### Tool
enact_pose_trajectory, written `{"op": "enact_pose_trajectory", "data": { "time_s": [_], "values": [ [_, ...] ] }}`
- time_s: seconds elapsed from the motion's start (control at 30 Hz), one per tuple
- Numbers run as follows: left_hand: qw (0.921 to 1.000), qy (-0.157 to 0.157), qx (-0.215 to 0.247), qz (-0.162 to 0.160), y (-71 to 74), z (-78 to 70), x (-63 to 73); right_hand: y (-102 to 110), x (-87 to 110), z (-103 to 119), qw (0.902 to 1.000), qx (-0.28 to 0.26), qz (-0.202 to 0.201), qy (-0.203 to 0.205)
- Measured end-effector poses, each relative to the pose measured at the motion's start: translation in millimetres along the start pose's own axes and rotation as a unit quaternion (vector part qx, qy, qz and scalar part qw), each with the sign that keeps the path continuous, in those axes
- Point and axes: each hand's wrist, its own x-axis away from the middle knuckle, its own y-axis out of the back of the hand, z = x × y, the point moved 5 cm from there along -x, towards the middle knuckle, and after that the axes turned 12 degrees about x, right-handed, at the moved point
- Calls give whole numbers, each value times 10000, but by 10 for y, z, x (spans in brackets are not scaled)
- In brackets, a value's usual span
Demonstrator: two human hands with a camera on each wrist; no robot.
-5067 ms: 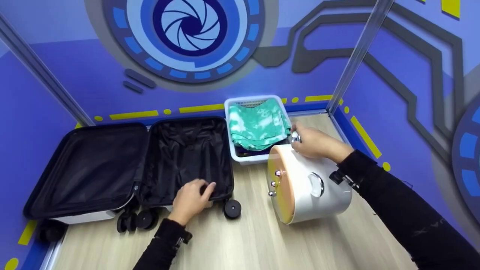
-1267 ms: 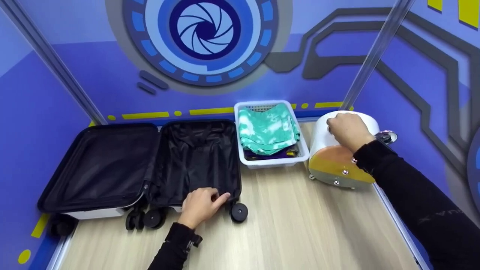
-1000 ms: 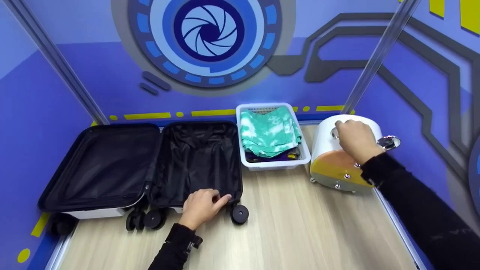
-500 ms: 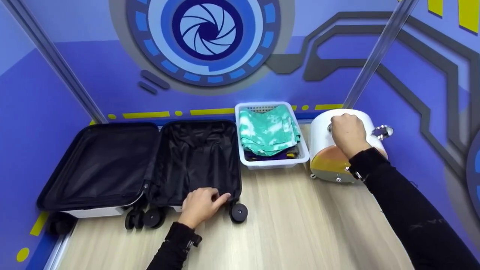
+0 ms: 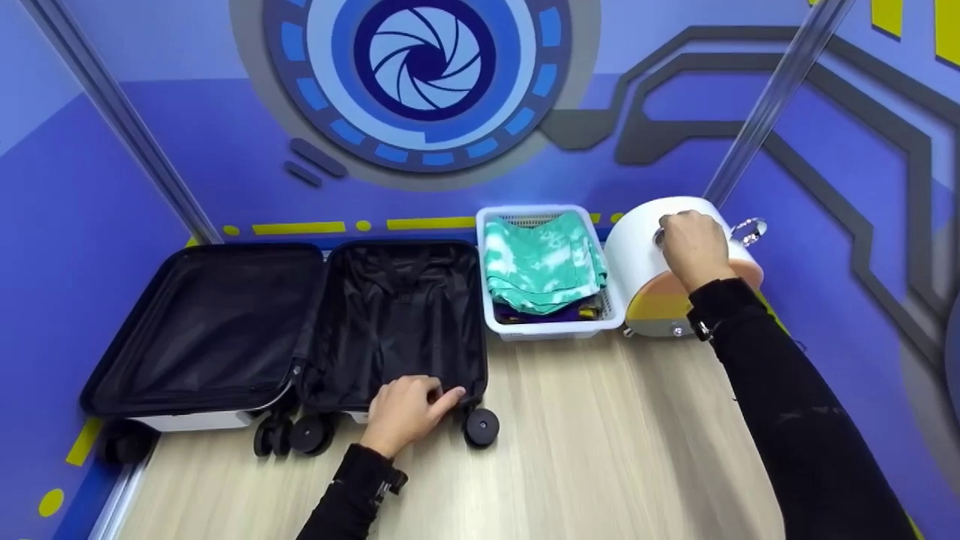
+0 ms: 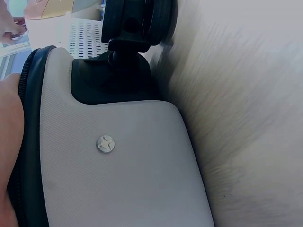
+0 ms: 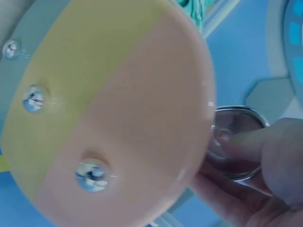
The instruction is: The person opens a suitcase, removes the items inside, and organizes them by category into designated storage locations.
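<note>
My left hand (image 5: 405,411) rests on the near rim of an open black-lined suitcase (image 5: 405,315), thumb spread towards the wheel corner. The left wrist view shows the suitcase's pale outer shell (image 6: 118,161) beside its zipper, with only part of my hand in sight. At the back right, my right hand (image 5: 694,246) grips a round chrome fitting (image 7: 236,111) on a white rounded case (image 5: 637,240). The case's end face is peach, yellow and grey with chrome studs (image 7: 92,175). A chrome loop handle (image 5: 748,231) projects from its right side. Whether the case touches the floor is unclear.
A white basket (image 5: 547,328) holding folded green tie-dye cloth (image 5: 541,259) and darker items stands between suitcase and white case. The suitcase's other half (image 5: 217,330) lies open at left. Black wheels (image 5: 481,427) jut out in front. Blue panel walls (image 5: 202,150) enclose the wooden floor.
The white case went from the near floor to the back right and turned. Over the last half second it shifted left and back, towards the basket. My left hand stays at the rim.
</note>
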Motion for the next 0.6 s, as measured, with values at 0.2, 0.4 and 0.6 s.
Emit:
{"op": "enact_pose_trajectory", "data": {
  "time_s": [0.2,0.4,0.6],
  "values": [
    [10000,16,-2,-14,12,12,5,-99,-51,-36,9998,-41,-165,-80],
    [10000,23,13,-30,19,7,2,-152,-154,-11,9997,30,-172,-154],
    [9999,129,28,20,3,1,6,-212,-227,-18,9994,33,-244,-237]
  ]
}}
